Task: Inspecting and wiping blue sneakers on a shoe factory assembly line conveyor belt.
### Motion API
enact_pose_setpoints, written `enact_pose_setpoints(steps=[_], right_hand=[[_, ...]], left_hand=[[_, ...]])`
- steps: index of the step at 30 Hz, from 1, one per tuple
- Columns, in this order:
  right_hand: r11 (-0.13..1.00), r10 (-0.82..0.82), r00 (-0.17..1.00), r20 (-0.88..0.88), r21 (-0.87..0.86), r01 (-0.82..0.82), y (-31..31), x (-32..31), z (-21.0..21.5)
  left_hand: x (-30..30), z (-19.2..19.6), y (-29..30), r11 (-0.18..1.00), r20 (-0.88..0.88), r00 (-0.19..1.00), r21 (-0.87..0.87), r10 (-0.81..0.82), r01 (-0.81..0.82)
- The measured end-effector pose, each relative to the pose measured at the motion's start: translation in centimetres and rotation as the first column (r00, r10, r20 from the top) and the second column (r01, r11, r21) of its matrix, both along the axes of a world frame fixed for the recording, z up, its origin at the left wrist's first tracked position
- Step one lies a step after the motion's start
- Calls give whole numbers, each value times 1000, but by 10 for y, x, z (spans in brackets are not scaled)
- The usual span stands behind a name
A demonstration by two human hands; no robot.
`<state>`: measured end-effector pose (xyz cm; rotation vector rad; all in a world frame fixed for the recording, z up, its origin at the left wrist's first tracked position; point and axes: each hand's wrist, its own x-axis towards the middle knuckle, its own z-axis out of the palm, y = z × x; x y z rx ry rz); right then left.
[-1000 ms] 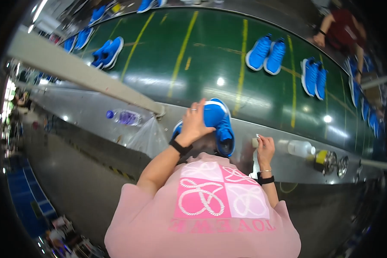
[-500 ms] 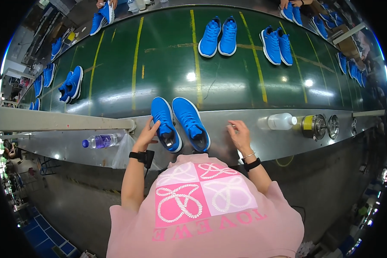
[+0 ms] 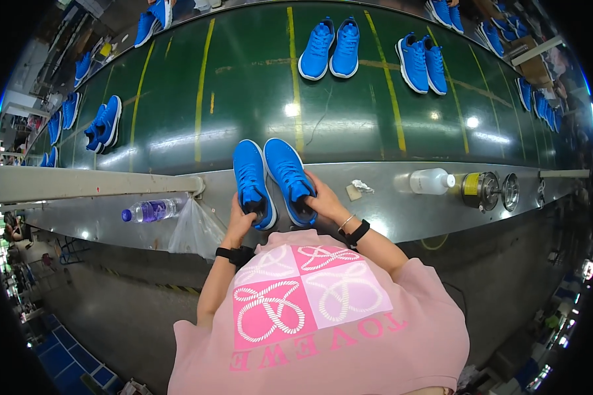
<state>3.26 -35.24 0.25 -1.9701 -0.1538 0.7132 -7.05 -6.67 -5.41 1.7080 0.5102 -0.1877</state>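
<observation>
A pair of blue sneakers with white soles stands side by side on the metal ledge in front of me, toes pointing away. My left hand (image 3: 240,222) is closed on the heel of the left sneaker (image 3: 248,172), its thumb at the shoe's opening. On the other side, my right hand (image 3: 325,199) grips the heel of the right sneaker (image 3: 284,168), thumb likewise at the opening. The undersides of both shoes and some fingertips are hidden.
Beyond the ledge (image 3: 389,214) runs a green conveyor belt (image 3: 244,99) with several blue pairs, one pair (image 3: 315,52) straight ahead. A pale block (image 3: 354,192), a white bottle (image 3: 431,181) and a metal canister (image 3: 486,191) sit rightward; a purple-labelled bottle (image 3: 153,210) and a rail (image 3: 92,184) leftward.
My right hand has moved left from the bare ledge onto the right sneaker's heel. My left hand has slid back to the left sneaker's heel. The pale block has come into view.
</observation>
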Motion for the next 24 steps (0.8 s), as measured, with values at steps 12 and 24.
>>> enact_pose_setpoints(steps=[12, 24], right_hand=[[932, -183, 857, -482, 191, 307, -3, 35, 76], [954, -161, 885, -436, 161, 253, 7, 38, 77]], left_hand=[[62, 147, -35, 944, -250, 967, -305, 50, -128], [76, 132, -35, 997, -66, 998, 71, 18, -13]])
